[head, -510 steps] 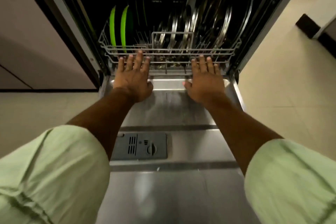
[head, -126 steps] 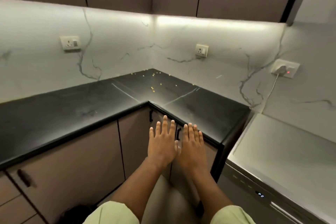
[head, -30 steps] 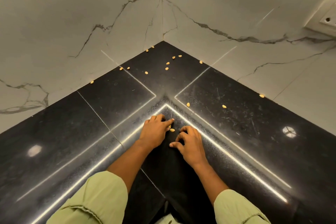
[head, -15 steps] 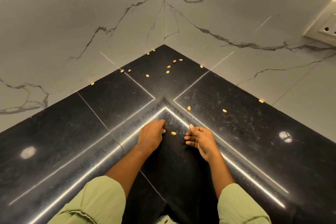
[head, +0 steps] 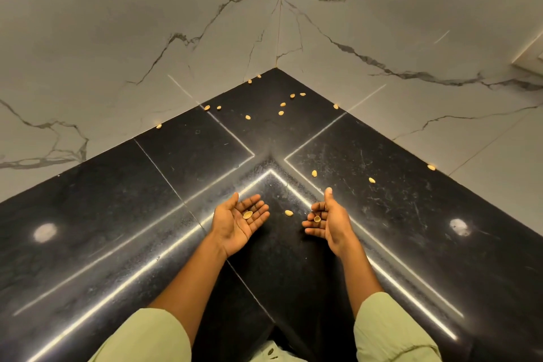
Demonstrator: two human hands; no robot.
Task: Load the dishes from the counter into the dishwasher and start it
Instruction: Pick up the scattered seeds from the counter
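Left hand (head: 239,222) palm up over the tabletop (head: 117,214) near its front inner corner, fingers relaxed, first shell (head: 247,215) resting on them; second shell (head: 288,212) on the tabletop between the hands; right hand (head: 326,219) palm up, thumb raised, loosely cupping third shell (head: 317,218)

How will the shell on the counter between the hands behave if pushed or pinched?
The shell looks tiny and thin, so probably very light. On the glossy counter it would likely skid when pushed. Its rounded shape may rock.
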